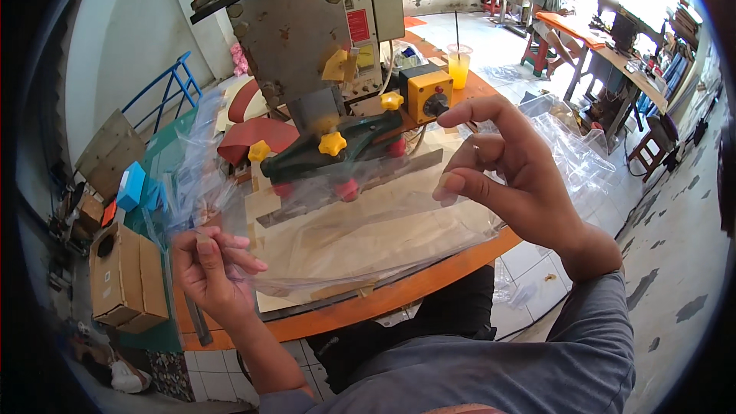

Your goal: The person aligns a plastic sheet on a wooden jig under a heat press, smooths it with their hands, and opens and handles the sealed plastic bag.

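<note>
A clear plastic sheet (pixel 345 263) stretches between my hands, over the front of the worktable. My left hand (pixel 218 267) is at the table's left front, thumb and forefinger pinched on the sheet's edge. Raised at the right, my right hand (pixel 517 176) has its thumb and middle finger closed on the sheet's other side, with the forefinger held out. Just beyond the sheet stands a press machine (pixel 295 46). Its dark green arm (pixel 360 146) carries yellow star knobs (pixel 333 143) and a long flat metal bar (pixel 353 188). Tan board (pixel 291 303) lies beneath the plastic.
A yellow control box (pixel 429 96) and a cup of orange drink (pixel 458 69) stand beyond the press. More clear plastic (pixel 567 146) lies right. Left are a cardboard box (pixel 126 276) and a blue box (pixel 132 185). A person (pixel 548 8) sits at a far table.
</note>
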Demonstrator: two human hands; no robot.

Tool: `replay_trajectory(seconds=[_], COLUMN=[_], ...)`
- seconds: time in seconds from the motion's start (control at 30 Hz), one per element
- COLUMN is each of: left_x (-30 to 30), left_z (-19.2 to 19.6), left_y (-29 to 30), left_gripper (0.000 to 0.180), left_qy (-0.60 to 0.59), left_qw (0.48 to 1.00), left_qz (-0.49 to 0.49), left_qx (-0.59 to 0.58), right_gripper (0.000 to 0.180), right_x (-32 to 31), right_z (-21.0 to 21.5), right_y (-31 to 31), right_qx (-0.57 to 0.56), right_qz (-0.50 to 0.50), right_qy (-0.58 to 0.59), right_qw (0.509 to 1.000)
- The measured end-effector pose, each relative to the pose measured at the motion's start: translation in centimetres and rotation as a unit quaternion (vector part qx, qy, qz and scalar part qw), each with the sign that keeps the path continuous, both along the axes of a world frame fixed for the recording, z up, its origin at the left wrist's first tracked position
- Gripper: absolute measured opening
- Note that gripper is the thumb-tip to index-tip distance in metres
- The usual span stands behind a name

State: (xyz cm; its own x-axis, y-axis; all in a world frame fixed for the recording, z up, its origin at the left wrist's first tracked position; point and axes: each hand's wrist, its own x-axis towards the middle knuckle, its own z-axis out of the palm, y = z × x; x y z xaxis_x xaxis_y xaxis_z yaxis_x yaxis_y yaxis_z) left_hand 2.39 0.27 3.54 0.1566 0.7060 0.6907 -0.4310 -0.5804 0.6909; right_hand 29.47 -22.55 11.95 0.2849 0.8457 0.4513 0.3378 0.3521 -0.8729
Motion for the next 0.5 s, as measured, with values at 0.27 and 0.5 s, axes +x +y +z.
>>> replay_trajectory(seconds=[0.27, 0.5], left_x=[0.2, 0.6], left_z=[-0.2, 0.3], left_y=[-0.4, -0.7], left_gripper=[0.016, 0.018], left_qy=[0.001, 0.032], left_qw=[1.0, 0.998], left_qz=[-0.012, -0.045], left_qx=[-0.009, -0.025], right_gripper=[0.014, 0.017], right_x=[1.3, 2.1], right_z=[-1.2, -1.4], right_y=[0.3, 0.1], right_qx=[0.03, 0.034], right_qz=[0.001, -0.063], right_qy=[0.099, 0.017], right_qw=[0.995, 0.997])
